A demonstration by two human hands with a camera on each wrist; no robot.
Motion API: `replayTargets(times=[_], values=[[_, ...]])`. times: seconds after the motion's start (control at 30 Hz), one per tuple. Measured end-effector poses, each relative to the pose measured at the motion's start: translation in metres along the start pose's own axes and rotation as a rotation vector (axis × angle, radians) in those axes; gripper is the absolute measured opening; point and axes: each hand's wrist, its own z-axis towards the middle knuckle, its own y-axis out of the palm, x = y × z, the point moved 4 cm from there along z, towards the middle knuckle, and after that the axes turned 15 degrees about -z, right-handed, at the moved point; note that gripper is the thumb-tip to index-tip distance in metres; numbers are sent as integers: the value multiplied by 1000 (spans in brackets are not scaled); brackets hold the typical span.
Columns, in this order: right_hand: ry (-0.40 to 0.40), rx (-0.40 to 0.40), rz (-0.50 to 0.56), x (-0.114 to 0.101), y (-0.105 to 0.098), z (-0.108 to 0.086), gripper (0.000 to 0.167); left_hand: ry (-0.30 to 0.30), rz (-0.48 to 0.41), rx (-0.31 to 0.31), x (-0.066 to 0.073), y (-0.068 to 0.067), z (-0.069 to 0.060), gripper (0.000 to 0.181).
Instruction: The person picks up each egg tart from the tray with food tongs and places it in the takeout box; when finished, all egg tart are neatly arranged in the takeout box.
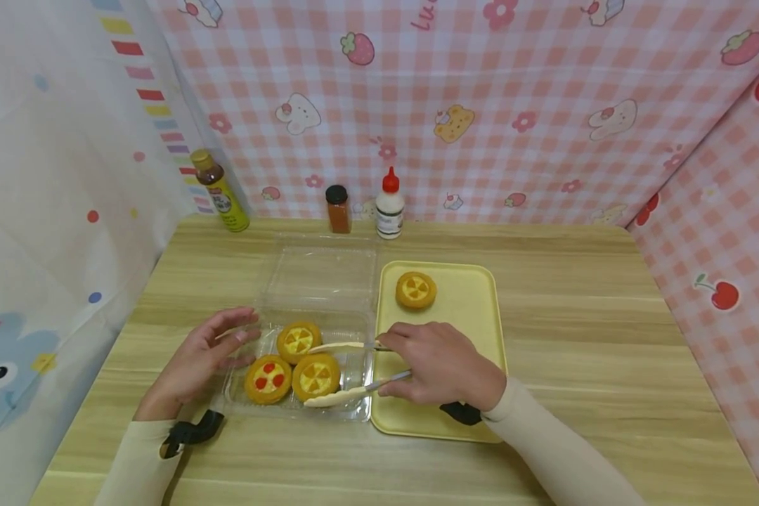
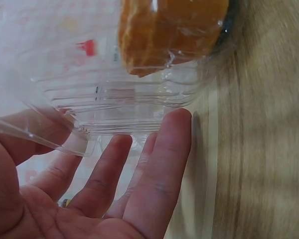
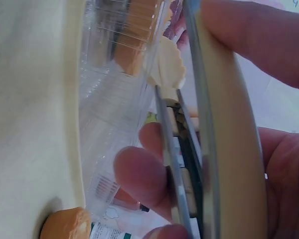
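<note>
Three tarts sit in the clear plastic box (image 1: 354, 409): two with orange wedges (image 1: 299, 341) (image 2: 174, 30), one with red spots (image 1: 268, 379). My right hand (image 1: 445, 365) (image 3: 284, 149) grips tongs (image 1: 338, 398) (image 3: 231, 149) with cream-coloured tips; these stand apart, on either side of the lower right tart (image 1: 316, 377). Whether they touch it, I cannot tell. At the box's left side, my left hand (image 1: 205, 355) (image 2: 104, 194) has its fingers spread and loosely bent against the clear wall. One more orange-wedge tart (image 1: 416, 290) (image 3: 67, 224) lies on the yellow tray (image 1: 439, 432).
The box's lid (image 1: 322, 274) lies folded back behind it. Along the back edge stand a yellow-green bottle (image 1: 228, 204), a dark-lidded jar (image 1: 338, 211) and a white bottle with a red nozzle (image 1: 390, 207). Patterned cloth (image 1: 531, 77) hangs behind the table.
</note>
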Motion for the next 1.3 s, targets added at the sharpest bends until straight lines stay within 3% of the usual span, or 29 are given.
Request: replayTargets(times=[0.17, 0.37, 0.77, 1.3], values=[[3, -50, -6, -1, 0, 4, 71, -3, 0, -2, 0, 1, 2, 55], [16, -54, 14, 0, -1, 5, 71, -5, -3, -2, 1, 2, 3, 54], [55, 18, 54, 9, -7, -1, 70, 12, -2, -11, 2, 1, 4, 54], [177, 135, 121, 33, -14, -14, 70, -5, 7, -5, 2, 1, 2, 54]])
